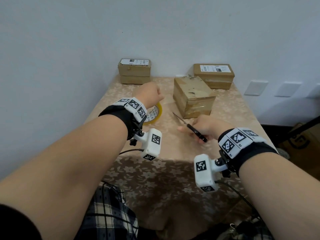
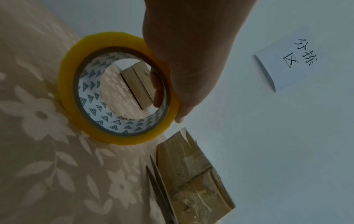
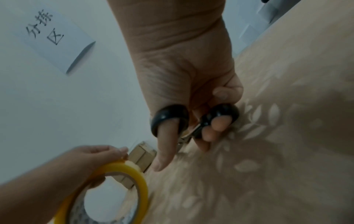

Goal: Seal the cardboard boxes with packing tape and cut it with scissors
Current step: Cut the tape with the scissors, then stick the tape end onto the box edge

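My left hand grips a yellow roll of packing tape standing on edge on the table; in the left wrist view fingers curl through the roll. A strip of clear tape stretches from the roll toward a taped cardboard box at the table's middle. My right hand holds black-handled scissors, thumb and fingers through the loops, blades slightly parted and pointing at the box's near left corner. The right wrist view also shows the left hand on the roll.
Two stacked boxes stand at the back left by the wall, two more at the back right. A floral cloth covers the table. A paper note hangs on the wall. Dark items sit on the floor at the right.
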The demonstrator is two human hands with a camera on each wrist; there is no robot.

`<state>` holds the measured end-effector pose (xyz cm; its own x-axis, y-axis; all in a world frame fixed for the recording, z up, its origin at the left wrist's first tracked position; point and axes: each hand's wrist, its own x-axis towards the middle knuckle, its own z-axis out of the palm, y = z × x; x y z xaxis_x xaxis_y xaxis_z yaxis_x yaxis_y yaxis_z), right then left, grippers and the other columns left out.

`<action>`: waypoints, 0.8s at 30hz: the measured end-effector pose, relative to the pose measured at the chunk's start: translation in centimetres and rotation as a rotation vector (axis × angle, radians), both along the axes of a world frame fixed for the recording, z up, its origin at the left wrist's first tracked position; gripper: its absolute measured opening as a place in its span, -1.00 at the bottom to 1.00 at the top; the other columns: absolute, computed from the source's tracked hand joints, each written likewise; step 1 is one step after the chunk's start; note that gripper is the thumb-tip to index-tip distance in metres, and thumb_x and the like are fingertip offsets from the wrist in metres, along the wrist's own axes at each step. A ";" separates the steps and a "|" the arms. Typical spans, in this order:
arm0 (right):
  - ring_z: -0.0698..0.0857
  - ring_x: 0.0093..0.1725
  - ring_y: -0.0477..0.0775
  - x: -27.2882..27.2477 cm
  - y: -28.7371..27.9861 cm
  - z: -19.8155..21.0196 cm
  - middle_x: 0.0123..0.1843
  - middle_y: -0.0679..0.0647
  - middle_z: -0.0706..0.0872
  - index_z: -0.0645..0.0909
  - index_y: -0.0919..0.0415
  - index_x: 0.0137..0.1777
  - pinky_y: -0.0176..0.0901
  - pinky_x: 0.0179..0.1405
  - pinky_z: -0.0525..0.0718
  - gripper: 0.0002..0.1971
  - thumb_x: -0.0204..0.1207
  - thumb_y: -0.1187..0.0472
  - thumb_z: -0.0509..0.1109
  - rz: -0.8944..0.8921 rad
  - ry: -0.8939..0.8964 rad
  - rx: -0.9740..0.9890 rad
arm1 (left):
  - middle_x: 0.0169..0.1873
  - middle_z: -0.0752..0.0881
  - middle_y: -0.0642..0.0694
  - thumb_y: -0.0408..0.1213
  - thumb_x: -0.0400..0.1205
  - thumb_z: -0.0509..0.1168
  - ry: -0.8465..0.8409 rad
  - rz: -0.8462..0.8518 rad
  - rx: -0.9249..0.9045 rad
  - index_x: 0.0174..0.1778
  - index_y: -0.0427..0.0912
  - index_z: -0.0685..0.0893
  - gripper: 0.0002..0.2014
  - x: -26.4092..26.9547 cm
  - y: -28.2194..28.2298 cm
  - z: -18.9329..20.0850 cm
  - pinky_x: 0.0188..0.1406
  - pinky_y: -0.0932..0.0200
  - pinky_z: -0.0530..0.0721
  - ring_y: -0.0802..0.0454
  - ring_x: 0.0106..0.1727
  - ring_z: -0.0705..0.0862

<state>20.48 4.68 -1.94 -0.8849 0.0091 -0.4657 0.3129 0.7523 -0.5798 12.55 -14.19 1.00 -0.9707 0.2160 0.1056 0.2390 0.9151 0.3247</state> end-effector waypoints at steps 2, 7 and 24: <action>0.60 -0.52 0.09 -0.2 -0.3 -0.3 -0.43 0.15 0.66 0.59 0.29 -0.20 -0.20 -0.47 0.54 -0.46 0.34 -0.25 0.53 0.014 0.025 0.013 | -0.30 0.69 -0.11 -0.14 0.65 0.25 0.023 -0.012 0.020 -0.25 -0.21 0.64 -0.76 0.1 -0.3 0.0 -0.27 0.12 0.51 -0.08 -0.22 0.64; 0.60 -0.55 0.10 -0.6 -2.3 0.4 -0.48 0.13 0.62 0.52 0.32 -0.33 -0.19 -0.48 0.58 -0.47 0.41 -0.20 0.49 0.099 0.103 0.142 | -0.24 0.70 -0.12 -0.22 0.61 0.29 0.042 -0.046 0.180 -0.24 -0.23 0.64 -0.82 0.4 -1.9 0.2 -0.17 0.08 0.57 -0.07 -0.16 0.65; 0.78 -0.15 0.26 -4.3 -6.8 1.6 -0.19 0.27 0.77 0.69 0.39 -0.12 0.02 -0.16 0.77 -0.78 0.58 0.23 0.33 0.330 0.288 0.347 | -0.18 0.65 0.06 -0.19 0.64 0.27 0.252 0.128 0.480 -0.11 -0.13 0.67 -0.88 1.3 -4.6 -1.3 -0.11 0.24 0.48 0.14 -0.12 0.58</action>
<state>16.20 -2.11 -0.39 -0.9578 -0.1805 -0.2236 -0.1062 0.9453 -0.3083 13.81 -18.75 -0.30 -0.9182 -0.0316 0.3949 0.2593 0.7056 0.6595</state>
